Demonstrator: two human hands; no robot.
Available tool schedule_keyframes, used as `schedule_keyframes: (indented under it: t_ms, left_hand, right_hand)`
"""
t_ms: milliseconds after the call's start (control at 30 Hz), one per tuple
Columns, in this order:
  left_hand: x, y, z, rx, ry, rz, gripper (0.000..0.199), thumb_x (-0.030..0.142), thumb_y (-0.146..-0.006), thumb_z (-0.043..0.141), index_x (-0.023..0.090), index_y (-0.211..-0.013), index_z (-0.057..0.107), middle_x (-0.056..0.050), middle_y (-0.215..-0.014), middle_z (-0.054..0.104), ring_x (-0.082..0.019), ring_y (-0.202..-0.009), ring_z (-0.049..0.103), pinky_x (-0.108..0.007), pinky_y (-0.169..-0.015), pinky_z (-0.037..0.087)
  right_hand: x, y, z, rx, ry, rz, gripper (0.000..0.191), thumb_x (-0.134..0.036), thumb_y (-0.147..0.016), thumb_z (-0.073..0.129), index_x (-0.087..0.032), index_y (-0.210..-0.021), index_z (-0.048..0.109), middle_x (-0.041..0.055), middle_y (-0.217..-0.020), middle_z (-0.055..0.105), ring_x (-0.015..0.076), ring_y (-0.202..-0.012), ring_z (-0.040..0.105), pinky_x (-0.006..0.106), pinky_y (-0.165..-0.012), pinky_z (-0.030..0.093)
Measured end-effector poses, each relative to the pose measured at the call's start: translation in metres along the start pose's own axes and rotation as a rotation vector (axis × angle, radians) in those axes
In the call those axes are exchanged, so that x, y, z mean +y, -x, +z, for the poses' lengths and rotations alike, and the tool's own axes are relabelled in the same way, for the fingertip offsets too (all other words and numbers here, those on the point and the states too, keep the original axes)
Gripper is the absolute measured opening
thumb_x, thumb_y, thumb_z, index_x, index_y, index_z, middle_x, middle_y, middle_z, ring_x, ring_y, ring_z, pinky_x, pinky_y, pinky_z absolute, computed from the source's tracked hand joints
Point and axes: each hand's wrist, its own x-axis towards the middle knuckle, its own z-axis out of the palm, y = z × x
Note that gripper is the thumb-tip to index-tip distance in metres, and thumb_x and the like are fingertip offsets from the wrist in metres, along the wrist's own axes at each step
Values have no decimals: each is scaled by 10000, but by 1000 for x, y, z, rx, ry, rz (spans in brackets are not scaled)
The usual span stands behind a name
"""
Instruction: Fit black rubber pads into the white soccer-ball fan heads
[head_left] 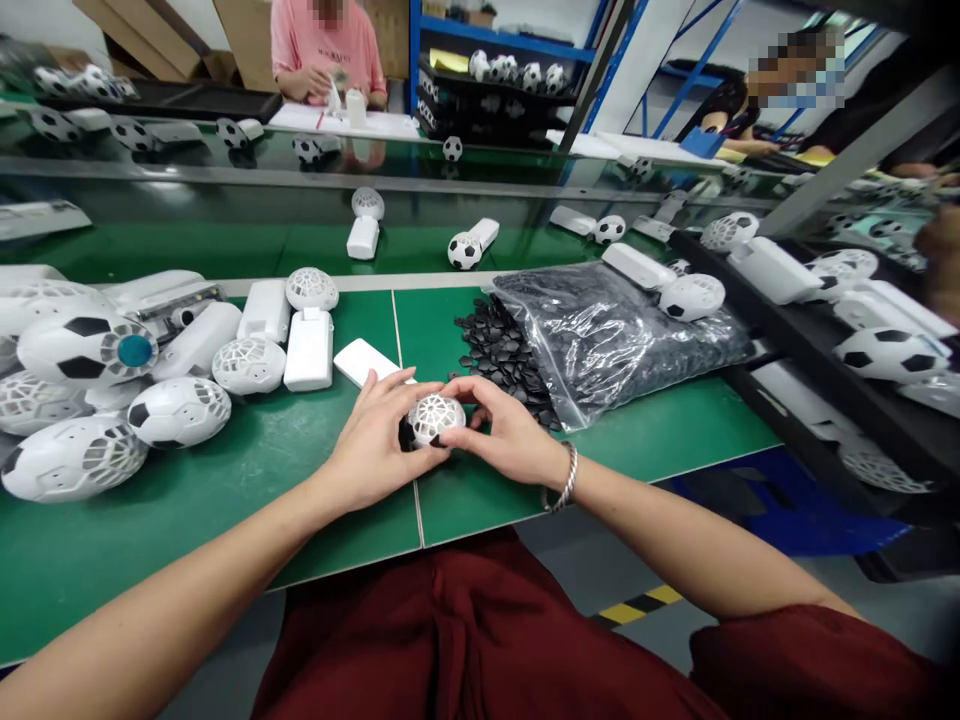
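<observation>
Both my hands hold one white ball-shaped piece [435, 418] with an openwork lattice top, low over the green table. My left hand [379, 430] curls round its left side, fingers along the top and thumb at the bottom. From the right, my right hand [514, 432] grips it between thumb and fingers. A flat white part [369, 362] joined to the ball lies behind my left hand. Small black pieces [501, 350] are piled just beyond my right hand, spilling from a clear plastic bag [622, 330].
Several white football-patterned units [180, 410] crowd the left of the green table [300, 520]. Black trays [862, 370] with more units stand at the right. Beyond the table edge, a conveyor [262, 235] carries spaced units. A person in pink [330, 50] works across it; another is at upper right.
</observation>
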Motion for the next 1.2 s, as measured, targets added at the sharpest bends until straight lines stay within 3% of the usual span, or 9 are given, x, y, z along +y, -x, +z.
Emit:
schedule_keyframes:
  t_ms: [133,200,367,500,633,733,800,1033,1200]
  left_hand:
    - [-1,-3,-4,-49,-46,33,679,466,-641,681,192,-1221,457,-113,-1315,463,-297,-1316,248,-536,-1096,53]
    - [-2,-5,-9,-89,-42,49,646,447,-659,675,196,-1216,466,-118,-1322,457,-300,-1324,231,-540,-1094,39]
    - [-4,-4,-21,-297,104,57,626,247,-708,623,265,-1290,391,-63,-1433,308,-269,-1360,126,-528,-1085,149]
    - [-4,-1,-16,-232,166,17,598,268,-683,654,241,-1238,434,-61,-1387,378,-247,-1366,99,-460,-1087,227]
    - [-7,0,-16,-190,186,8,517,237,-712,608,234,-1205,453,-67,-1355,412,-249,-1357,147,-468,-1093,206]
    - [-12,-1,-21,-139,211,-61,546,184,-699,571,238,-1226,439,-75,-1398,326,-259,-1339,210,-458,-1088,215]
    - [-15,-2,-23,-101,235,-114,578,204,-673,595,223,-1229,438,-95,-1420,245,-276,-1325,242,-438,-1070,260]
    - [-17,-5,-23,-156,321,-96,552,222,-668,597,206,-1198,447,-103,-1416,221,-265,-1329,227,-421,-1069,257]
    - [-15,-2,-18,-115,289,-80,598,276,-670,653,208,-1216,419,-101,-1438,190,-261,-1337,207,-414,-1082,229]
  right_hand:
    - [15,-26,-21,9,313,-86,167,-256,-847,529,-163,-958,612,63,-979,569,140,-886,551,287,-797,459]
    - [20,-38,-27,-64,563,-126,166,-235,-834,557,-153,-952,640,70,-935,589,162,-898,540,304,-839,430]
    - [21,-48,-20,-273,974,-202,167,-186,-868,488,-124,-900,639,82,-854,607,187,-842,535,290,-733,416]
    - [19,-52,-16,-313,1101,-293,182,-142,-879,437,-106,-851,612,104,-839,603,199,-813,540,320,-711,395]
    - [18,-55,-24,-175,806,-208,135,-155,-866,485,-145,-879,619,62,-841,643,164,-820,573,296,-744,397]
    - [10,-47,-30,-65,431,-128,71,-178,-827,555,-161,-831,624,21,-826,662,121,-761,592,240,-726,428]
    - [2,-39,-30,-74,269,-136,58,-192,-810,578,-163,-801,628,15,-815,654,112,-750,587,226,-718,441]
    - [-8,-25,-12,-206,49,-174,33,-194,-769,633,-164,-770,647,8,-772,633,112,-738,565,241,-727,438]
    - [-8,-28,0,-160,-28,-173,89,-197,-728,672,-151,-689,607,-10,-690,583,103,-678,525,230,-668,422]
